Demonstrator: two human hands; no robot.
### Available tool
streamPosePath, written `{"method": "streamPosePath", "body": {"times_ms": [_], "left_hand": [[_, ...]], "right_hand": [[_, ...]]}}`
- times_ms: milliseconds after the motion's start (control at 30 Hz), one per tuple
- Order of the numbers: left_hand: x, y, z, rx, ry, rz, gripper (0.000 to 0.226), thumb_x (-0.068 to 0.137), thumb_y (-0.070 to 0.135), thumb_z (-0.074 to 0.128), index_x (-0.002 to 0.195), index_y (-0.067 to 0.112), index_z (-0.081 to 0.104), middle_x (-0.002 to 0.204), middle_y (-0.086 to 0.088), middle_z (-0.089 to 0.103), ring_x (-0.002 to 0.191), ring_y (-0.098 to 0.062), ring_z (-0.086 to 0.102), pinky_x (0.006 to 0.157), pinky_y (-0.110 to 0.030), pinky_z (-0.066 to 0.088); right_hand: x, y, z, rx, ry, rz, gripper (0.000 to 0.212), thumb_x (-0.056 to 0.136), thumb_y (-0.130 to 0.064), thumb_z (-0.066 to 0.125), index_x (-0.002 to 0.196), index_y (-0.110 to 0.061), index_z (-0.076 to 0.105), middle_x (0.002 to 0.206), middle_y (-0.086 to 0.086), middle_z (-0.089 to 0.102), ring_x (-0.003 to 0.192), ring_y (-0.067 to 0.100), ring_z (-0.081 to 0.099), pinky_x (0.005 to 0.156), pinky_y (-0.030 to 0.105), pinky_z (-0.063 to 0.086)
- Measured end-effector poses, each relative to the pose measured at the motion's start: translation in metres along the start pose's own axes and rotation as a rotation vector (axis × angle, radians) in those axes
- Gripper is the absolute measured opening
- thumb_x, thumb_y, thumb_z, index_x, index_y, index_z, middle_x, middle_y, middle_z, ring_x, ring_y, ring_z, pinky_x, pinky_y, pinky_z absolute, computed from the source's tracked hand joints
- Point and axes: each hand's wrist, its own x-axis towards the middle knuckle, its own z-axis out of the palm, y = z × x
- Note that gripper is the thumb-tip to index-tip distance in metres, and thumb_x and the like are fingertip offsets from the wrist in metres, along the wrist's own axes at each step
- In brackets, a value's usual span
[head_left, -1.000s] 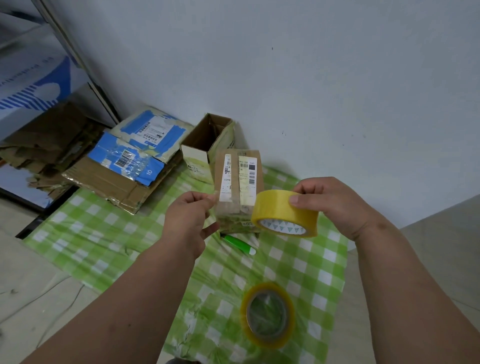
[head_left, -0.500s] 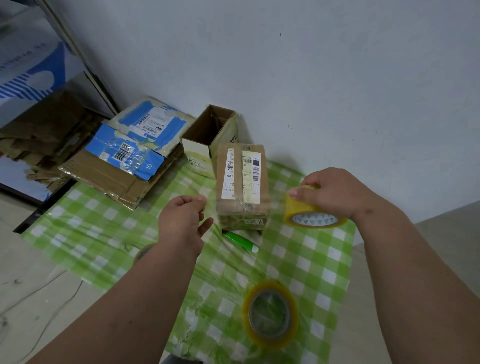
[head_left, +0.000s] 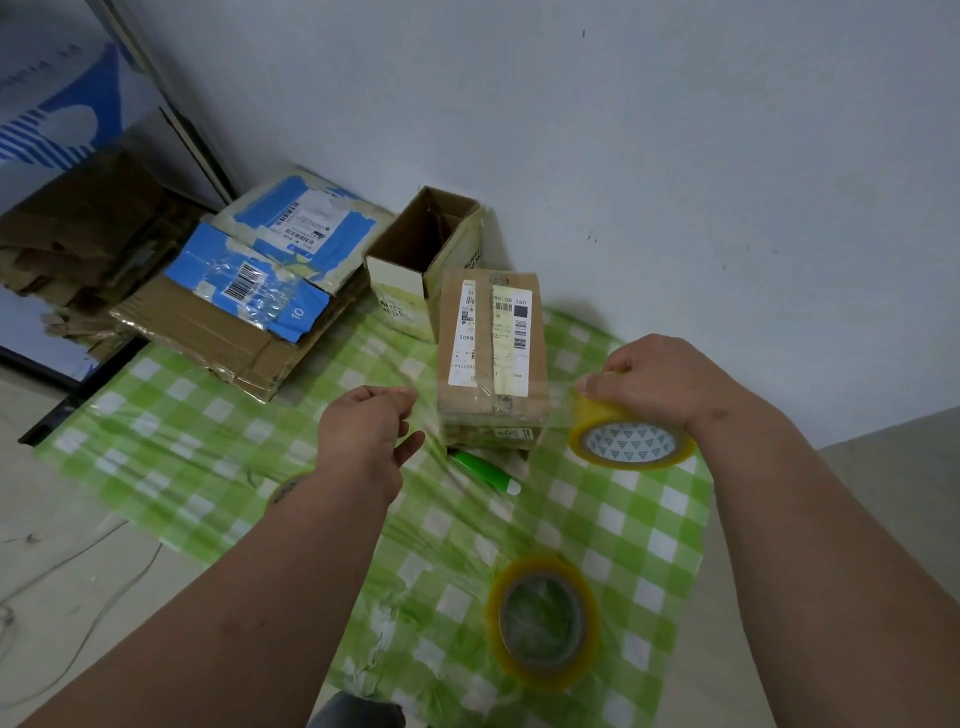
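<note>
We see through one wide-angle camera on the head, facing forward and down, close over the checked cloth (head_left: 597, 519). The wall (head_left: 675, 156) fills 12 o'clock; the left hand (head_left: 371, 431) and right hand (head_left: 660, 384) reach in from 7 and 4 o'clock.

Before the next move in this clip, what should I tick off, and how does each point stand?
1. Left hand pinches the tape strip's end: ok.
2. Right hand grips the tape roll: ok.
3. Strip spans between both hands, across the front of the closed box: ok.
4. Strip free of twists: cannot tell, it is clear and blurred.
5. Strip touching the box: cannot tell.
6. Green tool lies on the cloth by the box, free to grab: ok.
</note>
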Motion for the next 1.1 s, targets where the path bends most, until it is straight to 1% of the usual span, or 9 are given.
{"method": "streamPosePath", "body": {"times_ms": [133,333,500,633,733,833,900,1000,1100], "left_hand": [[0.004,-0.004,0.002,0.028,0.005,-0.016,0.010,0.087,0.010,0.072,0.083,0.011,0.063,0.083,-0.004,0.060,0.069,-0.014,0.051,0.064,-0.033,0.059],[0.010,-0.010,0.006,0.112,0.014,-0.011,0.006,0.086,0.010,0.073,0.084,0.009,0.067,0.087,-0.006,0.062,0.074,-0.016,0.053,0.069,-0.035,0.059],[0.009,-0.013,0.009,0.185,-0.014,-0.011,0.013,0.087,0.018,0.074,0.081,0.009,0.066,0.084,-0.006,0.062,0.077,-0.018,0.052,0.069,-0.036,0.058],[0.012,-0.008,0.008,0.243,-0.020,-0.020,0.018,0.085,0.023,0.076,0.093,0.009,0.067,0.097,-0.006,0.063,0.087,-0.018,0.054,0.072,-0.037,0.056],[0.015,-0.009,0.004,0.280,-0.015,-0.006,0.033,0.082,0.025,0.079,0.108,0.021,0.060,0.099,-0.001,0.057,0.088,-0.017,0.053,0.074,-0.036,0.052],[0.014,-0.014,0.004,0.290,-0.005,0.073,0.018,0.085,0.014,0.073,0.093,0.021,0.059,0.085,-0.002,0.055,0.070,-0.013,0.048,0.066,-0.032,0.050],[0.013,-0.016,0.005,0.318,-0.017,0.172,0.014,0.087,0.007,0.066,0.082,0.018,0.060,0.082,-0.003,0.059,0.065,-0.014,0.050,0.060,-0.028,0.047],[0.009,-0.013,0.005,0.473,-0.022,0.352,0.019,0.089,0.009,0.062,0.076,0.023,0.064,0.077,0.002,0.065,0.064,-0.011,0.055,0.054,-0.023,0.043],[0.003,-0.012,0.000,0.585,-0.042,0.464,0.024,0.090,0.015,0.060,0.074,0.032,0.065,0.071,0.011,0.067,0.062,-0.006,0.059,0.053,-0.024,0.043]], "right_hand": [[0.006,0.005,0.012,-0.085,-0.017,0.033,0.040,0.081,-0.062,0.058,0.075,-0.025,0.070,0.080,-0.006,0.062,0.075,0.012,0.056,0.071,0.035,0.049],[0.015,0.006,0.035,-0.172,-0.001,0.051,0.048,0.082,-0.066,0.050,0.069,-0.023,0.063,0.074,-0.007,0.057,0.068,0.007,0.047,0.077,0.036,0.038],[0.021,-0.001,0.049,-0.191,0.055,0.044,0.041,0.080,-0.064,0.048,0.070,-0.026,0.061,0.074,-0.009,0.057,0.069,0.004,0.045,0.081,0.040,0.028],[0.021,-0.005,0.052,-0.148,0.049,0.066,0.031,0.079,-0.060,0.052,0.077,-0.030,0.061,0.076,-0.015,0.055,0.073,0.008,0.047,0.082,0.039,0.026],[0.021,-0.010,0.053,-0.115,0.031,0.073,0.021,0.080,-0.055,0.054,0.081,-0.034,0.058,0.077,-0.020,0.050,0.083,0.014,0.048,0.085,0.041,0.028],[0.020,-0.016,0.054,-0.064,0.027,0.067,0.014,0.080,-0.047,0.056,0.088,-0.036,0.057,0.079,-0.021,0.050,0.086,0.014,0.050,0.092,0.042,0.030],[0.019,-0.019,0.058,-0.020,0.056,0.041,0.014,0.078,-0.040,0.058,0.091,-0.035,0.053,0.083,-0.018,0.051,0.088,0.014,0.052,0.101,0.044,0.029],[0.015,-0.022,0.067,0.031,0.144,-0.046,0.016,0.080,-0.025,0.059,0.078,-0.032,0.045,0.088,-0.014,0.048,0.089,0.013,0.050,0.116,0.047,0.018],[0.009,-0.022,0.076,0.052,0.148,-0.090,0.022,0.082,-0.017,0.054,0.070,-0.033,0.044,0.088,-0.013,0.048,0.091,0.011,0.048,0.119,0.050,0.010]]}}
